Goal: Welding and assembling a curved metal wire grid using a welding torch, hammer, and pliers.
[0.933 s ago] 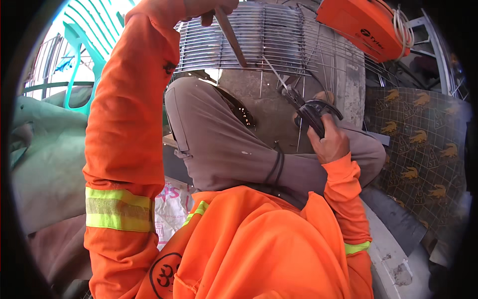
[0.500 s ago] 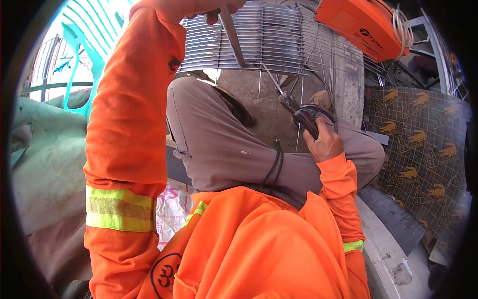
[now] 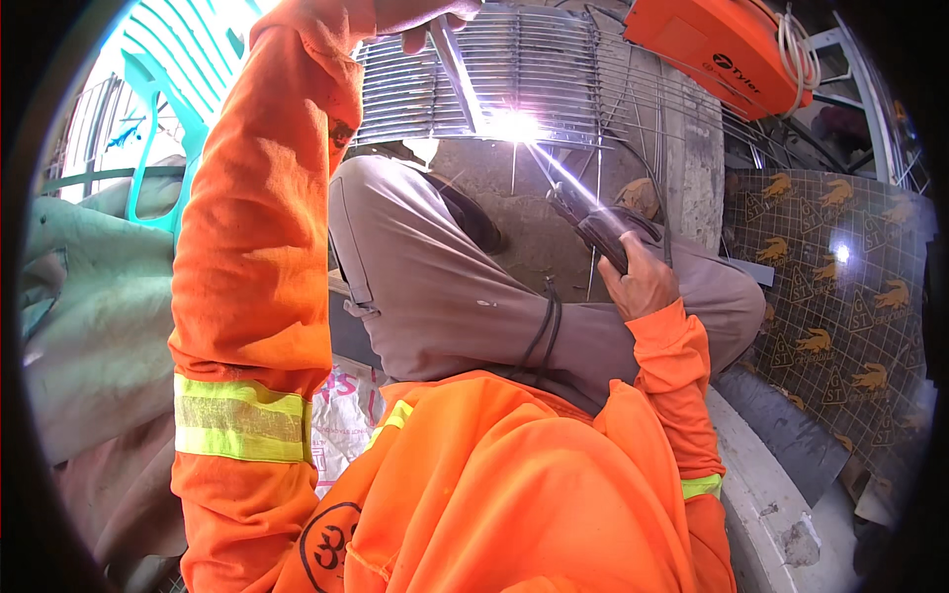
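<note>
My right hand [image 3: 643, 282] is wrapped round a dark welding electrode holder [image 3: 596, 229] beside my right knee. From its jaws a thin electrode [image 3: 544, 158] points up and left to the near edge of a grille of parallel metal rods [image 3: 534, 59]. A bright white arc [image 3: 514, 126] burns at its tip, and the glare hides the contact spot. At the top edge, my left hand [image 3: 427, 14], partly cut off, grips a flat-looking metal bar [image 3: 456, 74]. The bar's lower end meets the grille's near edge just left of the arc.
An orange welding machine [image 3: 707, 54] with a coiled white cable [image 3: 799, 69] sits at the far right. Below it lies a dark printed board [image 3: 840, 296] beside a concrete ledge [image 3: 694, 168]. A teal plastic chair [image 3: 143, 89] and green cloth [image 3: 94, 296] are on the left.
An arc has lit at the electrode tip, with glare and sparks over the grille's near edge. The electrode holder has shifted slightly; the bar's lower end has moved slightly left.
</note>
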Demonstrator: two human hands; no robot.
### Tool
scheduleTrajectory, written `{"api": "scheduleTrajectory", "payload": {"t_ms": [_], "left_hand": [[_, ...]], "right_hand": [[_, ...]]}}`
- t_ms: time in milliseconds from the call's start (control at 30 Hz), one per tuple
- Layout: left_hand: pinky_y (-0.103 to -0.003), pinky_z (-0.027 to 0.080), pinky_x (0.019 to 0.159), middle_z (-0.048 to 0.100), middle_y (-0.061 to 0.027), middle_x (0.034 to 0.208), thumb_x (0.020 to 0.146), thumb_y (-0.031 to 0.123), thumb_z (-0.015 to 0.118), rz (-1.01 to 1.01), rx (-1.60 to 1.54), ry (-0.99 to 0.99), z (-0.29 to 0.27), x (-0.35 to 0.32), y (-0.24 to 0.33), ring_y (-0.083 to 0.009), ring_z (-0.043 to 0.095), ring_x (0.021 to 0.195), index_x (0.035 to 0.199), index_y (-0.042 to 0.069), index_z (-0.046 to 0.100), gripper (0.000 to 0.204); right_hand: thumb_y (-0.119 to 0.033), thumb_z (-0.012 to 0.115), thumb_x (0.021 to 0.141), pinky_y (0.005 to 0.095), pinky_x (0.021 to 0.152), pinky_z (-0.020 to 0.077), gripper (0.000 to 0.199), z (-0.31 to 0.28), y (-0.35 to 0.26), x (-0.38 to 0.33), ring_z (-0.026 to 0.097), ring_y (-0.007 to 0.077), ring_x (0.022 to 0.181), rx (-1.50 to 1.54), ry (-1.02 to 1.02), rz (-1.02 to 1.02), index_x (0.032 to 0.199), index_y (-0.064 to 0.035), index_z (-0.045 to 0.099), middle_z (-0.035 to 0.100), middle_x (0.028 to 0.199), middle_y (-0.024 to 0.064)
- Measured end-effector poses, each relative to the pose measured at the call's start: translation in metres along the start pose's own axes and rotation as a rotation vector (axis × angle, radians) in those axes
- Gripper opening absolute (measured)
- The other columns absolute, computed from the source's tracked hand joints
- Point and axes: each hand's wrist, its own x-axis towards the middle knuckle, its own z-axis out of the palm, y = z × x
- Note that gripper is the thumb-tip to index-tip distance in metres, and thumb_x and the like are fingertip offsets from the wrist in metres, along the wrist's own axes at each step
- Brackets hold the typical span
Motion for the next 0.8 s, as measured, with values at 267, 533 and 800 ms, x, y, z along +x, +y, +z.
{"api": "scheduleTrajectory", "payload": {"t_ms": [267,533,800], "left_hand": [[-0.030,0.054,0.062,0.069,-0.0016,0.075,0.088,0.016,0.056,-0.079,-0.063,-0.004,-0.004,-0.002,0.007,-0.0156,0.069,0.067,0.087,0.010,0.069,0.015],[-0.031,0.053,0.063,0.069,-0.0022,0.070,0.089,0.018,0.055,-0.168,-0.068,-0.070,-0.010,0.000,0.010,-0.0172,0.068,0.069,0.090,0.014,0.070,0.015],[-0.031,0.053,0.064,0.068,-0.0035,0.072,0.088,0.017,0.054,-0.135,-0.041,-0.079,-0.010,-0.003,0.006,-0.0170,0.068,0.067,0.089,0.012,0.070,0.016]], "right_hand": [[-0.023,0.069,0.083,0.0473,0.066,0.0539,0.033,-0.002,-0.001,-0.001,0.067,0.0384,0.081,0.014,-0.006,0.028,0.108,-0.0083,0.053,0.068,0.090,0.0175],[-0.022,0.067,0.083,0.0475,0.064,0.0531,0.031,-0.005,0.001,-0.002,0.067,0.0389,0.078,0.041,-0.010,0.032,0.108,-0.0075,0.053,0.068,0.089,0.0182],[-0.023,0.067,0.084,0.0477,0.066,0.0535,0.030,-0.001,0.003,-0.001,0.067,0.0392,0.081,0.057,-0.007,-0.001,0.106,-0.0070,0.053,0.068,0.091,0.0177]]}}
